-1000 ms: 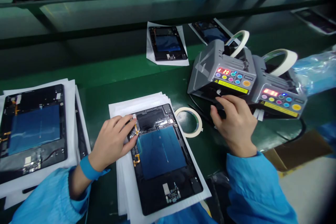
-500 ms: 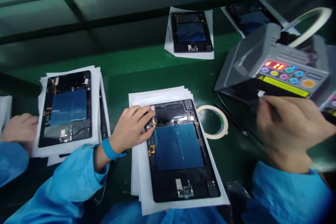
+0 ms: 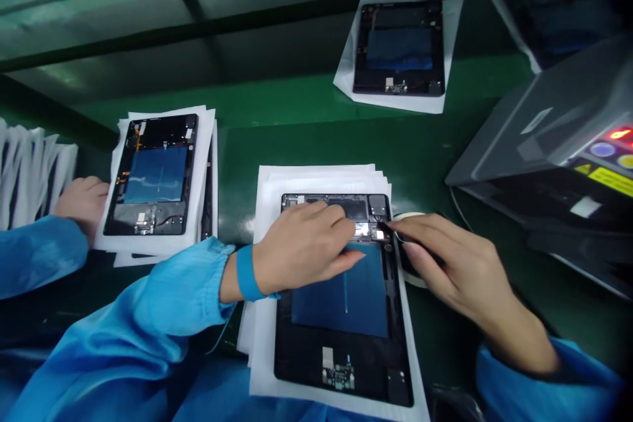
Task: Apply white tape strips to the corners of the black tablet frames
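Note:
An open black tablet [image 3: 341, 343] with a blue battery panel lies on a stack of white foam sheets [image 3: 316, 178] in front of me. My left hand [image 3: 301, 247] rests flat on its upper part, fingers stretched towards the components at the top. My right hand [image 3: 445, 260] comes in from the right. Its thumb and forefinger meet in a pinch at the tablet's upper right corner. Anything between them is too small to make out.
A grey tape dispenser [image 3: 554, 132] with lit buttons stands at the right, a tape roll [image 3: 411, 216] half hidden under my right hand. A second open tablet [image 3: 155, 175] lies on sheets at the left, another person's hand [image 3: 82, 201] beside it. More tablets [image 3: 399, 46] lie at the back.
My right hand left the tape dispenser and came down to the tablet's upper right corner. My left hand slid right across the tablet's top. The view swung left and closer.

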Available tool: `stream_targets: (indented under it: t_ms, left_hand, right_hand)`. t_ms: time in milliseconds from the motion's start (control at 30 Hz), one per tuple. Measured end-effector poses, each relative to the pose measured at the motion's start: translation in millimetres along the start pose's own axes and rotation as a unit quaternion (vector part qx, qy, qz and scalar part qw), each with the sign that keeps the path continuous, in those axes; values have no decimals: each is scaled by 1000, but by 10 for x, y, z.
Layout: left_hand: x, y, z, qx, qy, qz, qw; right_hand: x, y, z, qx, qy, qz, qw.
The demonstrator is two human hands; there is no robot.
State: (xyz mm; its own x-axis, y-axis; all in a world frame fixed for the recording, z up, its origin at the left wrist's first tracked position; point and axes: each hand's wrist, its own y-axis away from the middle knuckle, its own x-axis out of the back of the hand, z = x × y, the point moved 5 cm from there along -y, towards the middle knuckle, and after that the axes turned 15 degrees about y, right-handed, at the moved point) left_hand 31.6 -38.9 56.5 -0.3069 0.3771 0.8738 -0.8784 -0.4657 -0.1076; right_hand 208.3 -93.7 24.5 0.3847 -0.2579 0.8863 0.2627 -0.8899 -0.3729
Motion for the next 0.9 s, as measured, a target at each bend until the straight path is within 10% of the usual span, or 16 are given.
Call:
stream_targets:
  t_ms: [333,667,900]
  left_hand:
    - [-169,-299,56,23,-47,2,999]
    - [-231,-531,310,-173,-102,-90,976]
    - [-262,-610,456,-150,-121,-145,971]
  right_hand:
    - [37,93,-37,43,87,17,995]
    - [244,97,57,-14,3,97,995]
    - [260,125,72,-17,12,104,994]
